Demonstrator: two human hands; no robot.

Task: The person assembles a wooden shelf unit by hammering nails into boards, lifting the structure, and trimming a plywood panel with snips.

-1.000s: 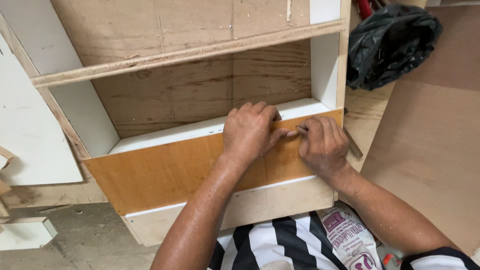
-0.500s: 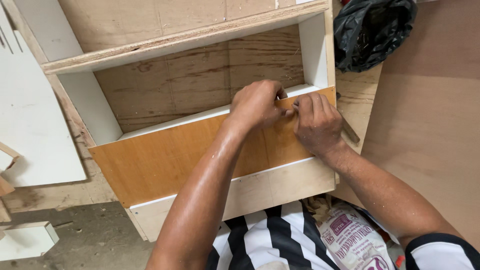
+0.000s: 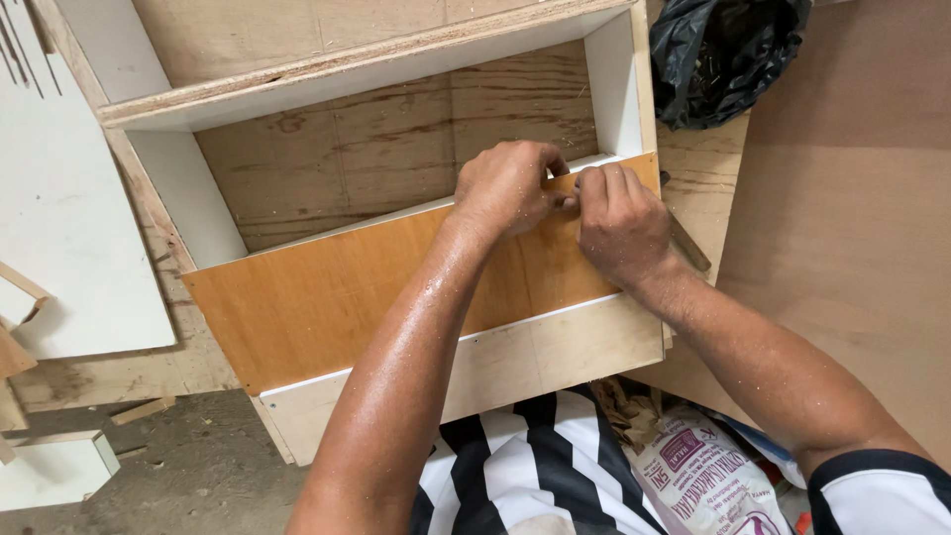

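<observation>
Two hands, a left hand (image 3: 510,188) and a right hand (image 3: 619,223); one wooden cabinet box (image 3: 327,74); one orange panel (image 3: 327,292); one black plastic bag (image 3: 723,50); one printed sack (image 3: 693,476); one white board (image 3: 59,218)

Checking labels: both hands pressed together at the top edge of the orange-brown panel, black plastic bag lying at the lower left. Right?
Not quite. The head view shows the black plastic bag at the upper right. The left hand and right hand do meet at the top edge of the orange-brown panel.
</observation>
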